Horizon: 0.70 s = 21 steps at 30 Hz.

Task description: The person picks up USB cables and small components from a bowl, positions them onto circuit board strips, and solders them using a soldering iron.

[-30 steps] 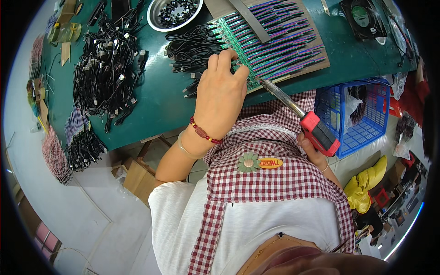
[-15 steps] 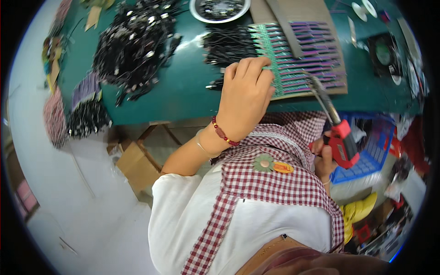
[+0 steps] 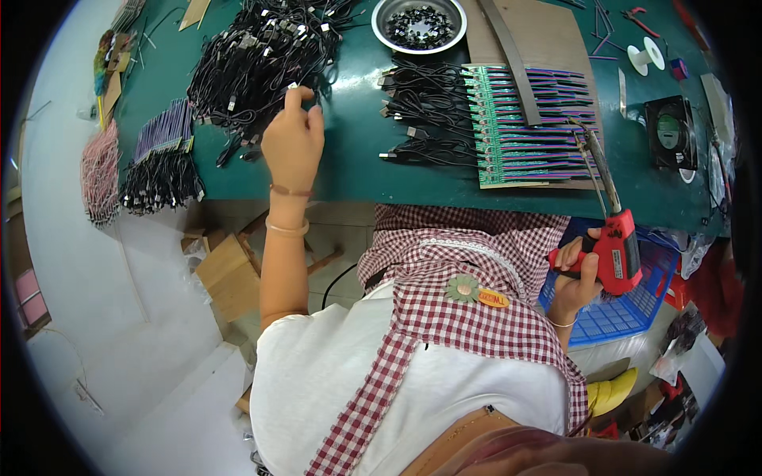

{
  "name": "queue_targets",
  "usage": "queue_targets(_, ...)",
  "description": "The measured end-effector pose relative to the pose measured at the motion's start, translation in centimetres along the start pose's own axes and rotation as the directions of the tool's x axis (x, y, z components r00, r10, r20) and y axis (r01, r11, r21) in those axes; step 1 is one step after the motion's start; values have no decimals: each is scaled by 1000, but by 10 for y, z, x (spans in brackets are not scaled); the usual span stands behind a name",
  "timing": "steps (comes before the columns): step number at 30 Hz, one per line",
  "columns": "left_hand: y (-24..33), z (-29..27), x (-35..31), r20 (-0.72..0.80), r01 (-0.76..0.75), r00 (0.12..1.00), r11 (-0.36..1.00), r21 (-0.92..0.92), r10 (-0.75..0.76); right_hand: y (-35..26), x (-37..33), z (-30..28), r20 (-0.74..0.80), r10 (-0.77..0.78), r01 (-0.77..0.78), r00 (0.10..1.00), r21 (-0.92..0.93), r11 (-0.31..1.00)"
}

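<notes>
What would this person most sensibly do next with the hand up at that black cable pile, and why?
Probably pinch one cable and lift it free. The left hand is at the edge of the black cable pile, fingers curled on a connector, while the right hand holds the red soldering gun back from the green circuit boards.

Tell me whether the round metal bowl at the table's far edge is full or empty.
Partly filled: the round metal bowl holds a layer of small dark parts, its shiny rim still showing.
</notes>
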<state>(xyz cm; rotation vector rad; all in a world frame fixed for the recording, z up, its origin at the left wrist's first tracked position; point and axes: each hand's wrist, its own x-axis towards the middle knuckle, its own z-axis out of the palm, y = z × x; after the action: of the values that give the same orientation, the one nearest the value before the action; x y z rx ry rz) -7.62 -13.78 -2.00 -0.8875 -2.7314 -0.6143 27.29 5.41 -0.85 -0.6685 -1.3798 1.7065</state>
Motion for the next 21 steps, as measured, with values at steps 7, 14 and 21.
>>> queue_targets(7, 30, -43, -1, 647, 650, 760, -61, -758, 56, -1, 2, 1, -67, 22, -18, 998, 52, 998)
queue_targets(14, 78, -36, -15, 183, 143, 983, 619, -772, 1, -4, 10, 11, -1, -3, 3, 1000, 100, 995)
queue_targets(21, 120, -5, -1, -251, -521, 847, 636, -569, 469, -14, 14, 39, 5, 37, -38, 999, 141, 989)
